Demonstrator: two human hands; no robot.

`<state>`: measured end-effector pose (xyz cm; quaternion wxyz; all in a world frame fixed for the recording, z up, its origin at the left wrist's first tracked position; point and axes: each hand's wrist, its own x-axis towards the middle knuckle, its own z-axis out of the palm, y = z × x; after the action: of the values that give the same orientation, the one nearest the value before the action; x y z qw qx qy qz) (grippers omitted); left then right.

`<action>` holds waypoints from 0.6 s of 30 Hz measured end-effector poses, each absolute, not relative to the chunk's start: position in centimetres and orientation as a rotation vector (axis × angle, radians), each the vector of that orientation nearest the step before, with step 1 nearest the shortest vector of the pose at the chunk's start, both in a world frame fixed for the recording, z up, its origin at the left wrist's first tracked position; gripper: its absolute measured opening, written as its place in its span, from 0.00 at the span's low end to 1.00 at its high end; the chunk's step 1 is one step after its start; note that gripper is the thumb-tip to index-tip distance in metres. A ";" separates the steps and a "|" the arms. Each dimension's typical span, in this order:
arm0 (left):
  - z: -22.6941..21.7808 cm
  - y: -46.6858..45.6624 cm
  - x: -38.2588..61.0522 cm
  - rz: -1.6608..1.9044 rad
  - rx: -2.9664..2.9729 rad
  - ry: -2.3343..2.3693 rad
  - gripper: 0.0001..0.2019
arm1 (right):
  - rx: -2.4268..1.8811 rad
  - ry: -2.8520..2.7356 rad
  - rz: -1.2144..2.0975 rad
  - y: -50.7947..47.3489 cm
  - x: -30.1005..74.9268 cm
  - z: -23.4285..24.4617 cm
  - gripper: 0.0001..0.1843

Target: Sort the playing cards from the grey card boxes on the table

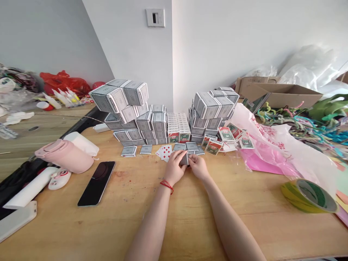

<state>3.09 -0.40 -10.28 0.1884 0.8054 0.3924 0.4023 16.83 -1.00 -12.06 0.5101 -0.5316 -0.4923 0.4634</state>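
Close together above the table, my left hand (pixel 174 167) and my right hand (pixel 198 167) hold a small stack of playing cards (pixel 185 159) with grey patterned backs. The left fingers wrap round its top and side, and the right fingers pinch its right edge. Just behind my hands lie more small stacks of face-down cards (pixel 191 146). To their left are a few face-up cards (pixel 166 152), one showing red diamonds, then two more face-down stacks (pixel 146 149). My fingers hide part of the held cards.
Tall piles of bundled cards rise at left (pixel 123 98) and right (pixel 208 105), with boxed decks (pixel 178 127) between. Loose card boxes (pixel 214 145) lie right. A phone (pixel 96 183), pink bottle (pixel 65 156), tape roll (pixel 310 195) and plastic bag (pixel 274 141) lie around.
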 end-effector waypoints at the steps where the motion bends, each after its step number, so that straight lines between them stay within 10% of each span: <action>1: -10.4 -0.4 3.1 1.132 2.260 1.105 0.30 | -1.304 -1.195 1.078 -1.0 16.8 -12.0 0.12; 18: -10.6 -0.2 3.1 1.161 2.231 1.195 0.25 | -1.336 -1.340 0.994 -1.6 16.5 -12.0 0.17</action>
<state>3.11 -0.15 -10.57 0.1775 0.7885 0.4224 0.4104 16.52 -1.58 -12.05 0.4813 -0.5479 -0.5494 0.4077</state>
